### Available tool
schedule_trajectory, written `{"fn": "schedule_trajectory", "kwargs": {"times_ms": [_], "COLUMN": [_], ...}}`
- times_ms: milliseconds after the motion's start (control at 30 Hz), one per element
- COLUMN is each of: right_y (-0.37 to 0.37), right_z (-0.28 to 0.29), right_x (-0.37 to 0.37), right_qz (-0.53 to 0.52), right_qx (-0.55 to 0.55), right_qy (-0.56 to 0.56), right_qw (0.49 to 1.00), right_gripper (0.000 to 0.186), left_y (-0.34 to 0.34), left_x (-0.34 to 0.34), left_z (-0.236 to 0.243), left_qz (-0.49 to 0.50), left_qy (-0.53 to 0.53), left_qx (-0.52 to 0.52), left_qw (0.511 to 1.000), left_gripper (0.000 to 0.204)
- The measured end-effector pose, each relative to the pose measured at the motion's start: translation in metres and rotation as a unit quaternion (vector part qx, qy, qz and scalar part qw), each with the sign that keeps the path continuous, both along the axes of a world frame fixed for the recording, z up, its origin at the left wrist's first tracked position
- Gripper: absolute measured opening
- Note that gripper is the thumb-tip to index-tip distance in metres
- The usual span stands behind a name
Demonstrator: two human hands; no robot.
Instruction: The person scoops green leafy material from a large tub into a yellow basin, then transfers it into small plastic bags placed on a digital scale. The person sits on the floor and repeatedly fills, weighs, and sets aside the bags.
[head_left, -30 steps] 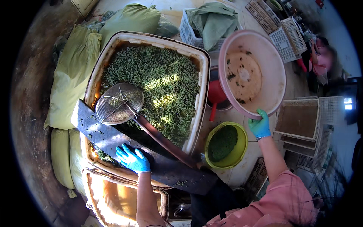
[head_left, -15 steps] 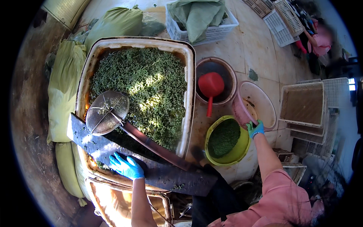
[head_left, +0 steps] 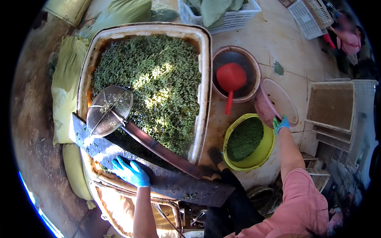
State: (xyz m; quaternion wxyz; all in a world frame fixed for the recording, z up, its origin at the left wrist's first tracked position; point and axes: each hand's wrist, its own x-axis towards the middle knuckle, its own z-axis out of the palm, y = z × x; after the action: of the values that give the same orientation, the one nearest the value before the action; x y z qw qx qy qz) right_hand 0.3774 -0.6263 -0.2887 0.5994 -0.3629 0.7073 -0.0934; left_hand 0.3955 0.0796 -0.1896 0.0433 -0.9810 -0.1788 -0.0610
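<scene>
My left hand (head_left: 131, 172), in a blue glove, lies flat with fingers spread on a dark board (head_left: 170, 183). The board lies across the near side of a big white tub (head_left: 205, 79) full of small green buds or berries (head_left: 131, 59). On the tub's left rests a long-handled mesh strainer (head_left: 109, 111), its wooden handle slanting down over the board. At the right, my right hand (head_left: 281, 124), gloved in blue and green, has its fingers closed on the near rim of a tilted pink basin (head_left: 265, 104). Beside it sits a yellow-green basin (head_left: 266, 152) holding finer green material (head_left: 245, 139).
A round tub (head_left: 237, 49) holds a red dipper (head_left: 231, 76). Green sacks (head_left: 69, 95) line the left side. A white crate (head_left: 238, 20) stands behind, stacked crates (head_left: 331, 105) at right. Another person (head_left: 349, 41) works far right beside more crates.
The view has shifted, so the scene sits higher and farther right. My right hand still grips the pink basin, which looks slightly more tilted. My left hand stays on the board.
</scene>
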Motion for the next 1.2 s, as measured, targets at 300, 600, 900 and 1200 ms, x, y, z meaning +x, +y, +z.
{"fn": "schedule_trajectory", "kwargs": {"times_ms": [300, 600, 900, 1200], "right_y": [0.072, 0.413, 0.580, 0.513], "right_z": [0.018, 0.192, 0.154, 0.174], "right_x": [0.027, 0.077, 0.136, 0.167], "right_qz": [0.186, 0.738, 0.878, 0.815], "right_qx": [0.000, -0.279, -0.406, -0.251], "right_qy": [-0.007, -0.162, 0.034, -0.173], "right_qw": [0.983, 0.593, 0.253, 0.493], "right_gripper": [0.031, 0.047, 0.081, 0.067], "left_y": [-0.006, -0.009, -0.006, -0.005], "left_x": [0.005, 0.009, 0.011, 0.016], "left_z": [0.013, 0.026, 0.034, 0.038], "left_qz": [0.037, 0.065, 0.084, 0.094], "left_qy": [0.013, 0.019, 0.021, 0.048], "left_qx": [-0.051, -0.082, -0.113, -0.151], "left_qw": [0.998, 0.994, 0.990, 0.983], "left_gripper": [0.058, 0.060, 0.068, 0.070]}}
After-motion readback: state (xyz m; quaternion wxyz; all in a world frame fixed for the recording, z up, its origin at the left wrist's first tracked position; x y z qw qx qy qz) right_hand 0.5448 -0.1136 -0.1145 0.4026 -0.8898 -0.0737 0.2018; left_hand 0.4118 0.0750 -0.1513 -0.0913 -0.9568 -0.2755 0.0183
